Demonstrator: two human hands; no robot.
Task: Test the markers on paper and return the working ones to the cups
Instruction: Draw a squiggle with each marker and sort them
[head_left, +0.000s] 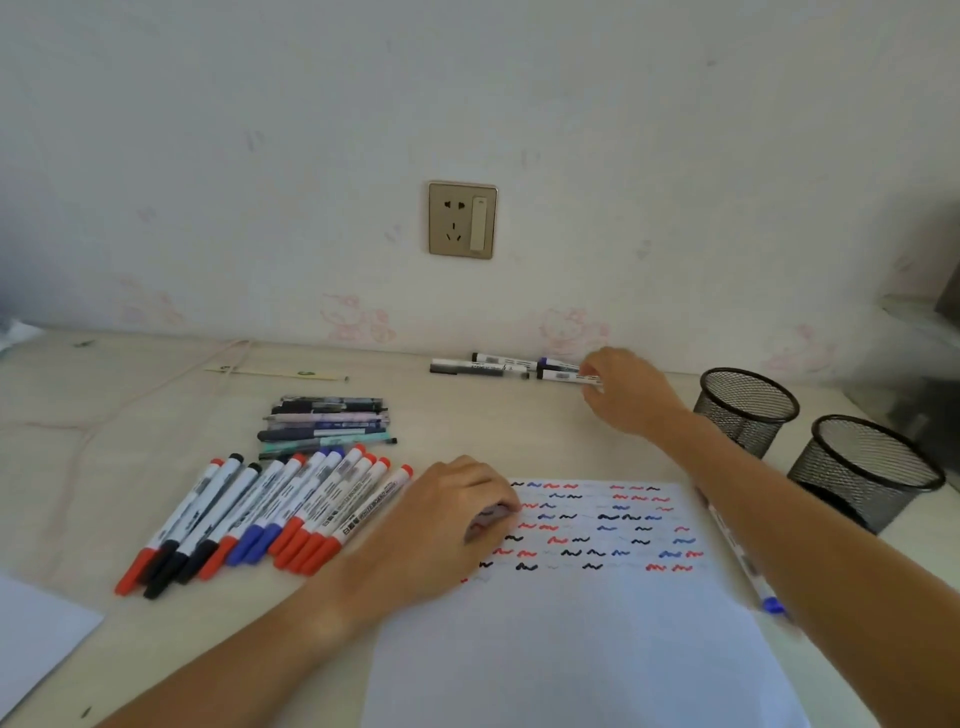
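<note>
A marker (569, 378) by the wall is grasped by the right hand (631, 389). The paper (571, 623) is pressed by the left hand (441, 525), fingers curled. 2 cups (748, 410) stand right.

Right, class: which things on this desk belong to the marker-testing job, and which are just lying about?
Part of the job:
- sheet of paper with squiggles
- row of markers
- markers by the wall
- marker beside the sheet
- two mesh cups
- left hand, right hand

Just lying about:
- pile of pens
- wall socket
- chopstick-like stick
</note>
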